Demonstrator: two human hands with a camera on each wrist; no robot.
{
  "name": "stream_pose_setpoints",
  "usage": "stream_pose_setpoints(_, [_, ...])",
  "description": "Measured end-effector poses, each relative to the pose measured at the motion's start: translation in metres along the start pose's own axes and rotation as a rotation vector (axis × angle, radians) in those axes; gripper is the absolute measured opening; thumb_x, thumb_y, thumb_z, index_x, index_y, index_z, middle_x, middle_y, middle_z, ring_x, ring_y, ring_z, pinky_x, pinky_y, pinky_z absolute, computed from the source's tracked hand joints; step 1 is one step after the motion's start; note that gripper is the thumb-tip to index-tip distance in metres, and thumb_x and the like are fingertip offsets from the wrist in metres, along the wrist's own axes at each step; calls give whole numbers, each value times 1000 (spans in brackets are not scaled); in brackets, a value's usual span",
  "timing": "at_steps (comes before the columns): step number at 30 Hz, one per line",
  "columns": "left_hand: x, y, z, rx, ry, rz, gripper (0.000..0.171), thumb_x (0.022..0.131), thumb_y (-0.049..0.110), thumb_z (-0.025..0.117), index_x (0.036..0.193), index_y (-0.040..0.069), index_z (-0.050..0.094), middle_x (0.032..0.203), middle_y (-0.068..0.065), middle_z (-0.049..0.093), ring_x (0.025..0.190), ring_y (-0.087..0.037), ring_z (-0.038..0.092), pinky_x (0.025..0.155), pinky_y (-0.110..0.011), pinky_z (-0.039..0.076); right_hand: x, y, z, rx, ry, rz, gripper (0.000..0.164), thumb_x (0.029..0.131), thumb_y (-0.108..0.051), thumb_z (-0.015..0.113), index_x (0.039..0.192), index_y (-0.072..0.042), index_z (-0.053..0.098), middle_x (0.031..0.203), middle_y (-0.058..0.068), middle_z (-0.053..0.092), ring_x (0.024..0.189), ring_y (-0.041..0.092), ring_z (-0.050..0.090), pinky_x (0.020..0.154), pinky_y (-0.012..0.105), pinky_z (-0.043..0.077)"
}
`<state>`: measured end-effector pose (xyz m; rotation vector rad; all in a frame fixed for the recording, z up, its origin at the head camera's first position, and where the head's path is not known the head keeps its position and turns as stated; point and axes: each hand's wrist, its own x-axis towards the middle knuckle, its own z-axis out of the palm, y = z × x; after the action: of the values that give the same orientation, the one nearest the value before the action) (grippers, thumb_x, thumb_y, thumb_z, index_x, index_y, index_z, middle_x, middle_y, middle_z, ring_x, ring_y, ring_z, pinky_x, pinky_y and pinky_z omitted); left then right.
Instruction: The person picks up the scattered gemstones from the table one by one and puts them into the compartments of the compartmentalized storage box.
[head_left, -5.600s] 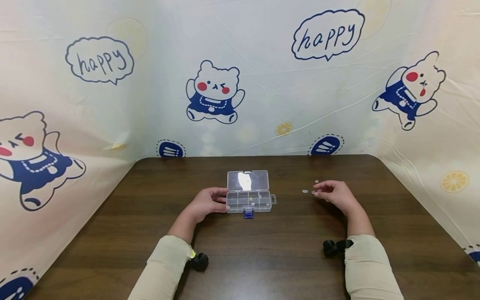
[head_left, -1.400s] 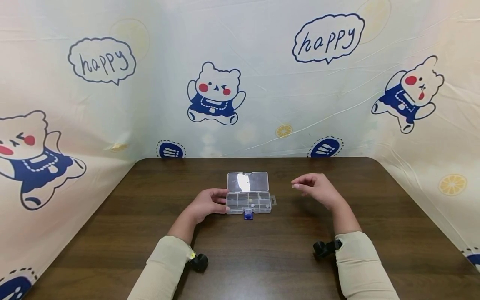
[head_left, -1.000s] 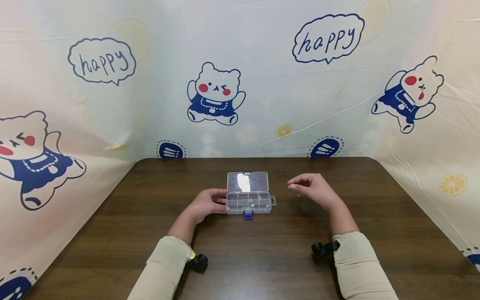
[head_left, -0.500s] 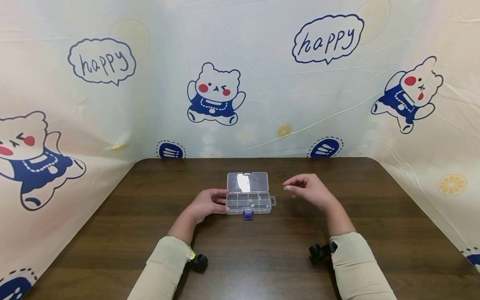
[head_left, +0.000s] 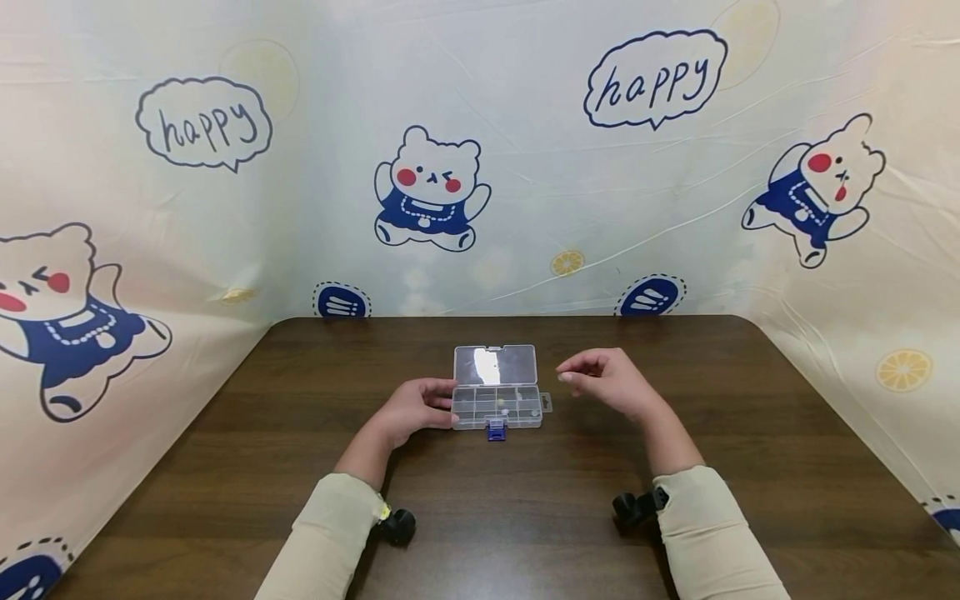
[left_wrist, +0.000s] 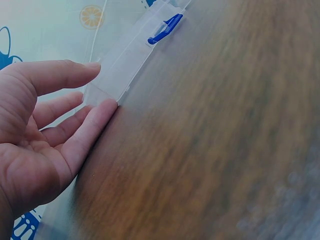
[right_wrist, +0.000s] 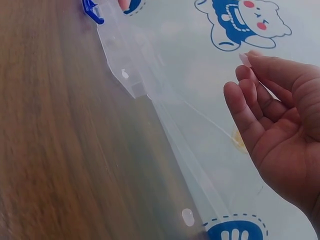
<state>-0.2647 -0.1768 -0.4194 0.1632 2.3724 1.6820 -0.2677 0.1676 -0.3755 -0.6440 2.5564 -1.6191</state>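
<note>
A clear plastic compartment box [head_left: 495, 408] lies on the table with its hinged lid [head_left: 506, 367] raised behind it and a blue latch [head_left: 496, 431] at its front. Several small pale pieces sit in its right-hand compartments. My left hand [head_left: 408, 410] rests at the box's left end, fingers nearly straight and touching it. To the right of the box, above the table, my right hand [head_left: 611, 383] pinches a small white piece [right_wrist: 244, 60] between thumb and forefinger. Another white oval piece [right_wrist: 187, 217] lies on the table in the right wrist view; in the head view it cannot be made out.
The dark wooden table [head_left: 480, 533] ends at a rounded far edge just past the box. Behind it hangs a pale printed cloth [head_left: 510, 100]. A clear hanging tab [head_left: 546, 402] sticks out from the box's right end.
The small pieces seen right of the box earlier no longer show in the head view. My right hand has lifted and moved leftward toward the box. My left hand and the box stay put.
</note>
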Motion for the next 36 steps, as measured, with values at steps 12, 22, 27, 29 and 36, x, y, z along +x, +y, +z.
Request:
stream_pose_setpoints(12, [-2,1,-1,13,7,-5,61,74,2,83,131,8,61,113,-8,65,102,-23,61,85,-35,54,1,-9,10,-7,-8,-11,18,91,-18,70,105,-5,73,98,20,67,81,41,64,76,55,54])
stream_pose_setpoints(22, [1,2,-2,10,-13,3,62,76,2,82,132,6,59,117,-11,64,105,-25,61,85,-33,55,1,-14,18,-5,-19,-10,18,91,-16,71,103,-4,73,95,15,68,81,41,63,75,50,55])
stream_pose_setpoints(27, [1,1,-1,6,-23,9,62,76,1,81,133,5,58,118,-13,64,105,-25,61,85,-34,55,1,-15,24,9,-27,-10,17,90,-14,71,103,-3,73,94,12,68,79,37,62,75,54,54])
stream_pose_setpoints(29, [1,1,0,7,-19,10,62,76,1,81,133,5,58,118,-12,64,105,-25,61,85,-34,55,2,-15,26,0,-31,-20,16,90,-12,71,102,-3,73,92,8,67,76,32,61,73,51,55])
stream_pose_setpoints(36, [1,0,0,1,-3,-4,61,75,1,82,131,7,60,114,-9,65,102,-24,62,84,-34,55,8,-16,35,-25,-64,-71,17,90,-13,72,102,0,73,89,14,67,74,32,60,67,42,55])
